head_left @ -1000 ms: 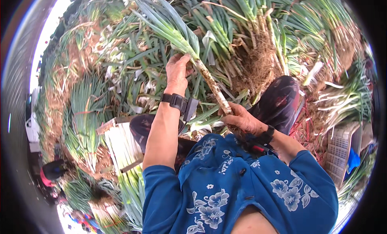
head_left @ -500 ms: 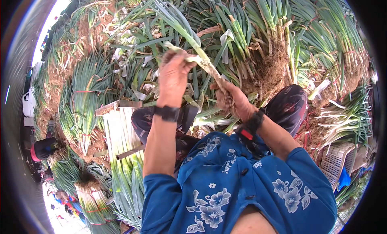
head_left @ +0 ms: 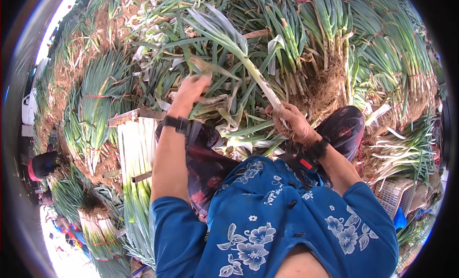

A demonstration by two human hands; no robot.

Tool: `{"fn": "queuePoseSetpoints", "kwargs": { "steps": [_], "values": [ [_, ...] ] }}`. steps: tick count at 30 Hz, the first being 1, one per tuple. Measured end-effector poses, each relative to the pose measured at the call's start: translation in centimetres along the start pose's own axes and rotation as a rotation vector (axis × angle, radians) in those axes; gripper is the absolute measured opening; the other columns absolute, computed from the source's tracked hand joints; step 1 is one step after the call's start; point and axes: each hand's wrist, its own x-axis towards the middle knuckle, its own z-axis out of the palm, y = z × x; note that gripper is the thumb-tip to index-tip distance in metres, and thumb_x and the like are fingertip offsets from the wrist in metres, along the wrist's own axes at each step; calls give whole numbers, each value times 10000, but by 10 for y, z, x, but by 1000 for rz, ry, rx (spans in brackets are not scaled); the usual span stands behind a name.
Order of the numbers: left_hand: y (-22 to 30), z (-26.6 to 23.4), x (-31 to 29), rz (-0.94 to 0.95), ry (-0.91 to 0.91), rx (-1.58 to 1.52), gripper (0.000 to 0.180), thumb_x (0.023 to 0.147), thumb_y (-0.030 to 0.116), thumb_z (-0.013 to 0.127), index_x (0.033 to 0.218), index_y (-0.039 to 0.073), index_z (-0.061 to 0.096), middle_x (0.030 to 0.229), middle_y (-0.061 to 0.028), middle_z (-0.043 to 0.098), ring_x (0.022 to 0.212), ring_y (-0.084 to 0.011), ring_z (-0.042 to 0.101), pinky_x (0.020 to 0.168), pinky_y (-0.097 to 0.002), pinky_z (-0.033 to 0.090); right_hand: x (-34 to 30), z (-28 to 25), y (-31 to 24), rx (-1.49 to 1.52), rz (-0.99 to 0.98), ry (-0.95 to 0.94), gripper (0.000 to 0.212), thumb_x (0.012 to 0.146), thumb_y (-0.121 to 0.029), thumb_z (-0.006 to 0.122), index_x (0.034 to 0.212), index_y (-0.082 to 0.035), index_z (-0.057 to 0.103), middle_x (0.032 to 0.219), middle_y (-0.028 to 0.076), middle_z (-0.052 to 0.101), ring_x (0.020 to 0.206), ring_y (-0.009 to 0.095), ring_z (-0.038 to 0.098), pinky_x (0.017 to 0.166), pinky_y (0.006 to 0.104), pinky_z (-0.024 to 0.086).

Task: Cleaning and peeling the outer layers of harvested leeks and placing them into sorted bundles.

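Note:
My right hand (head_left: 294, 122) is closed around the root end of a single long green onion (head_left: 260, 79). Its pale stalk slants up and to the left, dark specks of soil on it, and ends in green leaves. To the left, my left hand (head_left: 192, 89) is raised and apart from the stalk, its fingers smeared by motion. Just above those fingers a blurred strip of peeled leaf (head_left: 213, 67) shows; whether the hand still touches it I cannot tell. Under both hands lies a heap of loose leaves and peelings (head_left: 224, 108).
A wooden rack (head_left: 138, 116) by my left knee holds a row of cleaned green onions (head_left: 136, 153). Tied bundles (head_left: 98, 96) stand at left, and rooty bundles (head_left: 330, 77) at the right front. A pile of white-stalked onions (head_left: 404, 149) lies by a plastic basket (head_left: 393, 194) at right.
My left hand has moved away from the green onion, left and slightly down, with a strip of leaf now off the stalk. My right hand has shifted slightly right, still gripping the root end.

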Motion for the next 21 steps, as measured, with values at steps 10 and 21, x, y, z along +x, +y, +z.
{"fn": "queuePoseSetpoints", "kwargs": {
  "steps": [10, 21],
  "values": [
    [-12, -60, 29, 144, 98, -876, 342, 925, 240, 736, 1214, 113, 604, 1110, -53, 632, 986, -208, 608, 780, -373, 511, 59, 54, 29, -816, 132, -167, 428, 956, -322, 605, 1252, -13, 597, 837, 18, 560, 747, 117, 516, 662, 273, 431],
    [-27, -64, -8, 442, 231, -581, 418, 906, 277, 735, 1236, 47, 624, 1141, -59, 673, 951, -178, 661, 723, -318, 573, 209, 143, -27, -803, -229, -31, 431, 916, -310, 622, 1232, -16, 627, 1025, 70, 675, 909, 146, 614, 814, 275, 494]
  ]
}}
